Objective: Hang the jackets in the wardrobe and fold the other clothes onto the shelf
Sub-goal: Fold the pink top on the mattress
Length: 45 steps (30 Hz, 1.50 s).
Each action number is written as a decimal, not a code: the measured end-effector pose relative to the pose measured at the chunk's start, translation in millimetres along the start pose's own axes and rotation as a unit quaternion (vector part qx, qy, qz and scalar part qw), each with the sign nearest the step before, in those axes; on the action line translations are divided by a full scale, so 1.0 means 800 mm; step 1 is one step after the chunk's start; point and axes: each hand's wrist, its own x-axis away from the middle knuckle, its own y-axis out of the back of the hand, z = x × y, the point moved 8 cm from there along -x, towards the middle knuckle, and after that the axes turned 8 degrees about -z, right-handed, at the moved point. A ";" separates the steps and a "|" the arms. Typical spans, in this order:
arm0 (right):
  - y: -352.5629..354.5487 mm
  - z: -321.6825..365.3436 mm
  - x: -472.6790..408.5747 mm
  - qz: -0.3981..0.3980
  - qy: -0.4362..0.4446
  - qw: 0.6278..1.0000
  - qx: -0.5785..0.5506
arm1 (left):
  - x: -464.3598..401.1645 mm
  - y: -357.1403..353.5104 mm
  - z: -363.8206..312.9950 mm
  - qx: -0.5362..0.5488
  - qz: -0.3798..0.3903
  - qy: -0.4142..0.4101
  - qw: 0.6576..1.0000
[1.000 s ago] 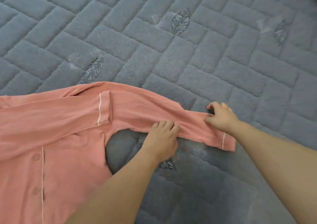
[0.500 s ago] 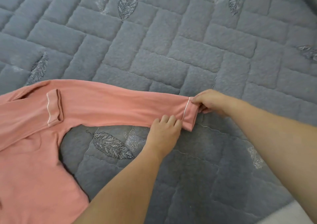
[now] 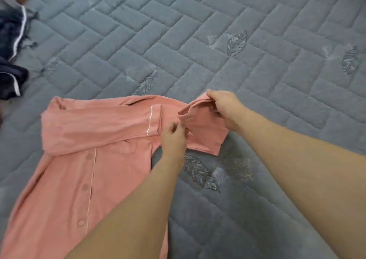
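Observation:
A salmon-pink button-up shirt (image 3: 83, 171) with white piping lies front-up on the grey quilted bed cover (image 3: 198, 40). One sleeve is folded across its chest, cuff at the middle. The other sleeve (image 3: 206, 131) is doubled back toward the body. My right hand (image 3: 223, 106) grips that sleeve's cuff end, lifted a little off the cover. My left hand (image 3: 174, 137) pinches the sleeve fabric near the fold, just right of the folded cuff.
Dark navy clothing with white stripes (image 3: 13, 46) lies bunched at the far left edge of the bed cover. Embroidered leaf patterns dot the quilt. No wardrobe or shelf is in view.
The stretched-out sleeve has been folded back toward the shirt body by my right hand. My left hand has shifted from pressing the sleeve to pinching it. The view has swung right and back.

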 end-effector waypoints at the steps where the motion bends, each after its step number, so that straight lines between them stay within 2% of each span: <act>1: -0.041 0.018 0.011 0.004 0.020 1.000 0.001 | -0.013 0.028 -0.008 0.021 -0.015 0.013 1.000; 4: -0.165 0.063 0.047 0.029 0.047 0.998 -0.024 | -0.053 0.124 -0.029 0.073 -0.066 0.039 0.994; 11: -0.433 0.104 0.134 0.126 0.109 0.985 0.034 | -0.146 0.350 -0.051 0.200 -0.186 0.073 0.959; 13: -0.490 0.097 0.151 0.162 0.129 0.976 0.066 | -0.172 0.399 -0.038 0.207 -0.206 0.091 0.952; 15: -0.522 0.075 0.154 0.146 0.140 0.976 0.081 | -0.193 0.439 -0.016 0.176 -0.200 0.127 0.955; 17: -0.516 0.035 0.147 0.050 0.125 0.986 0.101 | -0.207 0.474 0.008 0.087 -0.199 0.154 0.964; 18: -0.499 0.008 0.147 -0.017 0.112 0.984 0.135 | -0.208 0.495 0.022 -0.009 -0.208 0.158 0.965; 19: -0.477 -0.021 0.152 -0.086 0.097 0.976 0.177 | -0.203 0.517 0.039 -0.130 -0.221 0.161 0.953; 21: -0.427 -0.081 0.176 -0.203 0.066 0.948 0.237 | -0.174 0.554 0.059 -0.341 -0.249 0.140 0.896; 23: -0.384 -0.139 0.202 -0.268 0.022 0.922 0.277 | -0.142 0.577 0.079 -0.430 -0.254 0.126 0.857; 28: -0.317 -0.252 0.239 -0.277 -0.152 0.883 0.346 | -0.078 0.634 0.147 -0.518 -0.197 0.259 0.791; 31: -0.296 -0.288 0.260 -0.274 -0.198 0.883 0.325 | -0.047 0.655 0.164 -0.556 -0.180 0.284 0.760; 34: -0.277 -0.303 0.272 -0.255 -0.230 0.879 0.331 | -0.028 0.665 0.179 -0.578 -0.120 0.320 0.741; 36: -0.263 -0.306 0.278 -0.227 -0.255 0.868 0.360 | -0.024 0.658 0.179 -0.546 -0.103 0.316 0.769; 38: -0.248 -0.313 0.278 -0.189 -0.280 0.862 0.378 | -0.020 0.635 0.170 -0.448 -0.094 0.320 0.830; 40: -0.252 -0.310 0.280 -0.083 -0.296 0.869 0.387 | -0.014 0.605 0.157 -0.303 -0.097 0.357 0.878; 43: -0.278 -0.286 0.297 0.073 -0.326 0.893 0.302 | -0.012 0.565 0.126 -0.130 -0.093 0.427 0.890; 45: -0.276 -0.258 0.309 0.107 -0.353 0.896 0.249 | -0.018 0.553 0.099 -0.051 -0.113 0.447 0.886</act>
